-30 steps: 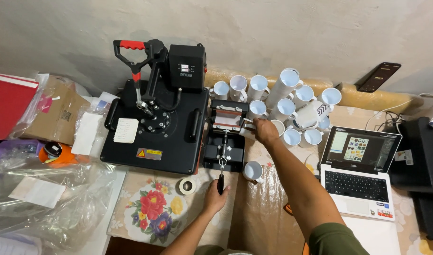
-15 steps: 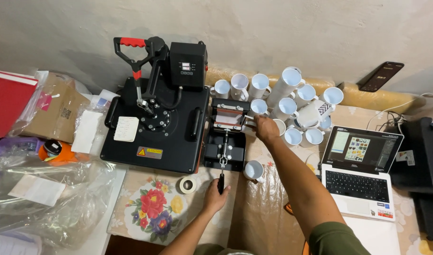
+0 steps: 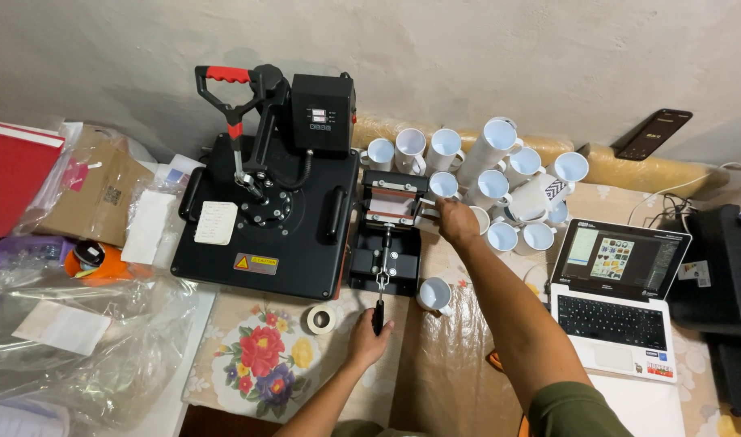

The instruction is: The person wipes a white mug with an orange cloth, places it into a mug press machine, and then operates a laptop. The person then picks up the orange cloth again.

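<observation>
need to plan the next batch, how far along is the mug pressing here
A mug is seated in the small mug press. In hand: the left hand grips the press lever, and the right hand steadies the mug's end. Left: a cluster of white mugs waits behind, and one mug stands beside the press.

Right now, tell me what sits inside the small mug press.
Inside the mug press, a white mug lies sideways in the clamp band. The right hand is at its open end; the left hand grips the lever handle. The band covers the mug's sides, so any print is hidden.
</observation>
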